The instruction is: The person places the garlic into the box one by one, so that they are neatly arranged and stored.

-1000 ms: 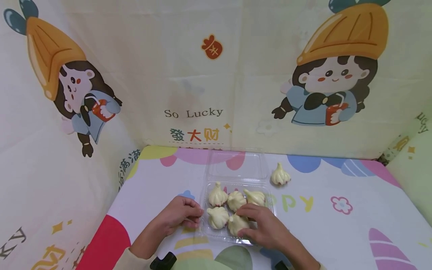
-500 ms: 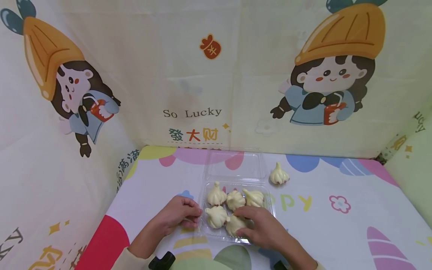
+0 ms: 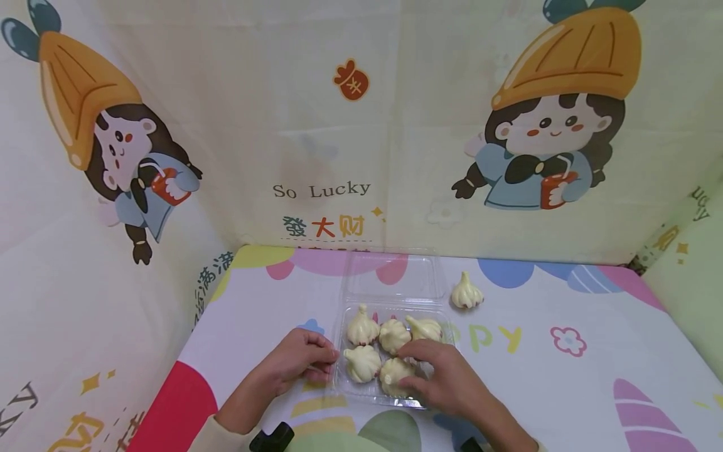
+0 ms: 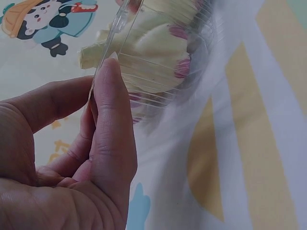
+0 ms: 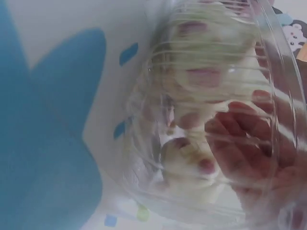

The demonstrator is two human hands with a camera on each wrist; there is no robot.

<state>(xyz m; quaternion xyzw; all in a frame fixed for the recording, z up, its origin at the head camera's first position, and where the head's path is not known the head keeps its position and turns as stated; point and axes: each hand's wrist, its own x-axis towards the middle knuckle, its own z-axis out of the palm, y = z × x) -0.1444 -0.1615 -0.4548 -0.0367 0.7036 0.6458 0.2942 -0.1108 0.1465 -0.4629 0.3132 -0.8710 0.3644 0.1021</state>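
In the head view, a clear plastic clamshell box (image 3: 384,400) lies with its lid folded back. Several garlic bulbs (image 3: 363,364) sit in it in two rows. My left hand (image 3: 302,359) pinches the box's left rim between thumb and fingers, plainer in the left wrist view, where a bulb (image 4: 153,57) shows behind the plastic. Over the front right of the box, my right hand (image 3: 443,373) has thumb and fingers spread apart beside the front-right bulb (image 3: 395,375). Through the blurred plastic in the right wrist view, its bent fingers (image 5: 235,139) are beside a bulb (image 5: 189,165).
One more garlic bulb (image 3: 466,292) stands on the printed tablecloth (image 3: 525,383), to the right of the transparent lid (image 3: 393,279). A cream cloth backdrop (image 3: 418,125) with cartoon figures rises behind the table and at both sides.
The front-right garlic bulb has turned, its stem now facing up toward the head camera. My right hand's fingers have loosened and shifted slightly right of it. The left hand stays at the rim.
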